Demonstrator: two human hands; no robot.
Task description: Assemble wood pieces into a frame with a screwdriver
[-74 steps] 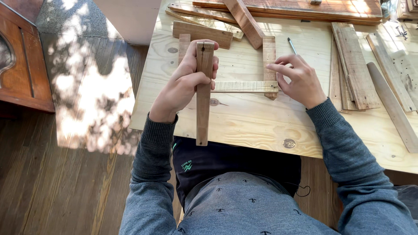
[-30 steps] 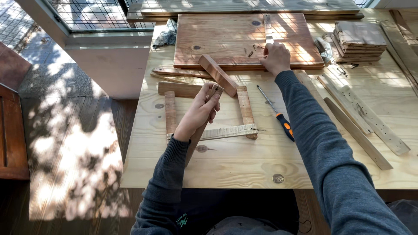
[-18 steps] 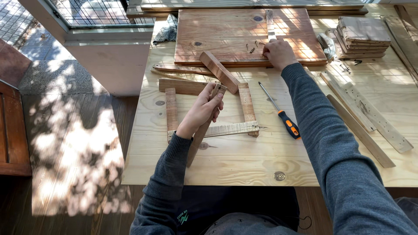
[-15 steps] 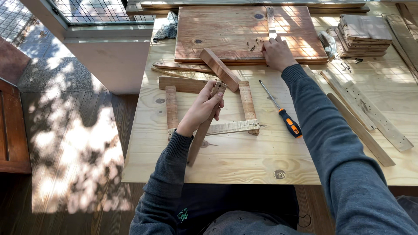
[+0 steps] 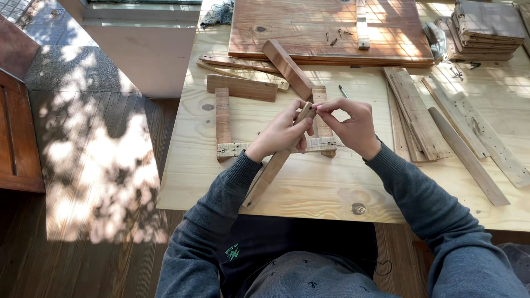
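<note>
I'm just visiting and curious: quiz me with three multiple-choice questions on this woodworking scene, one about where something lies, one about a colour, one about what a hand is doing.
1. Where does the small heap of screws lie?
A. on the reddish board at the far side of the table
B. on the floor
C. in the person's lap

2. What colour are the person's sleeves?
A. bright red
B. grey
C. white

3. What is the left hand doing?
A. resting flat on the table
B. holding a long wooden slat
C. hanging off the table edge

Answers:
1 A, the screws sit on the reddish board.
2 B, both sleeves are grey.
3 B, its fingers wrap the long wooden slat, whose top end the right hand pinches.
</note>
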